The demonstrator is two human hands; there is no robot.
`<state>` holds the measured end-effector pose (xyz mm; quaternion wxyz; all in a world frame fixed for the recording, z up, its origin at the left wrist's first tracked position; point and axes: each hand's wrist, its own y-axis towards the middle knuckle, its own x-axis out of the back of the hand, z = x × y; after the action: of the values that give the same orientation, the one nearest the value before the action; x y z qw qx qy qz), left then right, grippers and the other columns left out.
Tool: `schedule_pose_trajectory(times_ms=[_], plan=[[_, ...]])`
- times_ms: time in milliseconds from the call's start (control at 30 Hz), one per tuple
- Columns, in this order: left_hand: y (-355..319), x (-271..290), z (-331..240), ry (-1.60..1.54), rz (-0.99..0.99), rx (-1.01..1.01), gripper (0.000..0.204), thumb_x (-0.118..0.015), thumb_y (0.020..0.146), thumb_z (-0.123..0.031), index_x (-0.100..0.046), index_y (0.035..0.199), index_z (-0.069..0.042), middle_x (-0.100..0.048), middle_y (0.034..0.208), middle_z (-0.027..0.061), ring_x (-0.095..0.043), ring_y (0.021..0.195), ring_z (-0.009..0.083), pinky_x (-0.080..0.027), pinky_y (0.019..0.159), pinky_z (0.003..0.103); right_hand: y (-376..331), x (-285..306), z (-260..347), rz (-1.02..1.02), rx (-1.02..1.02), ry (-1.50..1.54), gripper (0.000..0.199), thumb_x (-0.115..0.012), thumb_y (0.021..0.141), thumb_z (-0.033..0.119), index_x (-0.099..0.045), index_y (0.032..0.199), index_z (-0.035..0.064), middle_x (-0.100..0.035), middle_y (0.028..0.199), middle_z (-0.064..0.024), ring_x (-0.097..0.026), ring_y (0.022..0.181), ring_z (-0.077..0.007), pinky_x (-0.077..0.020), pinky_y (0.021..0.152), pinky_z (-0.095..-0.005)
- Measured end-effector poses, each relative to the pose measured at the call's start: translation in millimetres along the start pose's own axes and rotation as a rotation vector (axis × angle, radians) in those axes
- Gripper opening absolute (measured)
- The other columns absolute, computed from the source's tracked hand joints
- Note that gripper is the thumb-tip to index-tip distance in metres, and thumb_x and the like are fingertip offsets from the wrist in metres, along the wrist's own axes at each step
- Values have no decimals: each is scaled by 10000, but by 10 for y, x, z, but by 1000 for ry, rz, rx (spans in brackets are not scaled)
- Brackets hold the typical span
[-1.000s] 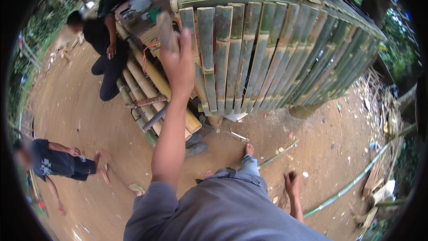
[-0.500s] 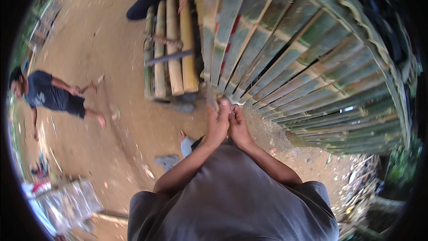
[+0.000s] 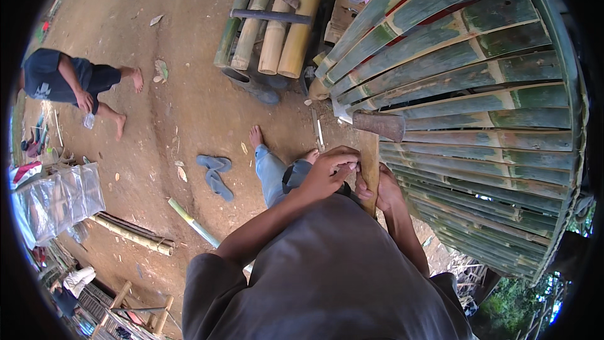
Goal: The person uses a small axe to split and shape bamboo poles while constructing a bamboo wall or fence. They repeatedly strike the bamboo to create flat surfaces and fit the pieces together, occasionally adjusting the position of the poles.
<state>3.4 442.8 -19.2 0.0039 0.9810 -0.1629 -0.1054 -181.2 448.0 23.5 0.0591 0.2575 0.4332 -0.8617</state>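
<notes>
My right hand (image 3: 385, 190) is closed round a flat, yellow-brown bamboo piece (image 3: 370, 173), held upright close to my chest. Just left of it, my left hand (image 3: 330, 171) has its fingers curled, their tips almost touching the piece. Whatever sits in that pinch, if anything, is too small to make out. Beyond the hands, a thick brown wooden handle (image 3: 379, 124) lies at the edge of a slatted panel of split green bamboo (image 3: 503, 97). A pale, flat part shows at the handle's left end, its kind unclear.
Bamboo poles (image 3: 274, 38) with cross sticks form a bench ahead; dark boots (image 3: 251, 85) lie below it. Blue sandals (image 3: 217, 176) and a green bamboo strip (image 3: 192, 220) lie on the dirt at left. A barefoot person (image 3: 75, 82) stands far left, near plastic-wrapped goods (image 3: 60, 201).
My view has swung, so the bench sits higher and the panel appears nearer. My hands, together before, are now slightly apart, and the bamboo piece shows plainly in the right one.
</notes>
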Motion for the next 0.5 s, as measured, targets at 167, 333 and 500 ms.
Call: schedule_pose_trajectory(times_ms=[167,333,500], plan=[[78,74,-59,62,123,117,115,-643,945,-25,-671,1014,63,-677,998,106,-651,898,173,-526,795,307,-95,70,-132,-104,-18,-20,150,-480,1005,109,-590,1041,13,-569,624,-112,-429,420,-155,-343,408,-298],[50,181,9,-45,165,356,121,-703,911,-54,-703,996,32,-709,951,73,-670,875,153,-542,778,290,-135,-29,-255,-202,11,-50,159,-482,1007,125,-578,1040,3,-636,669,-149,-475,423,-159,-363,401,-288],[55,465,21,-16,279,509,191,-740,858,-96,-715,981,47,-730,868,135,-704,806,184,-546,707,312,-69,-236,-399,-234,5,-192,183,-459,1027,147,-580,1067,15,-665,707,-166,-493,429,-149,-372,399,-276]])
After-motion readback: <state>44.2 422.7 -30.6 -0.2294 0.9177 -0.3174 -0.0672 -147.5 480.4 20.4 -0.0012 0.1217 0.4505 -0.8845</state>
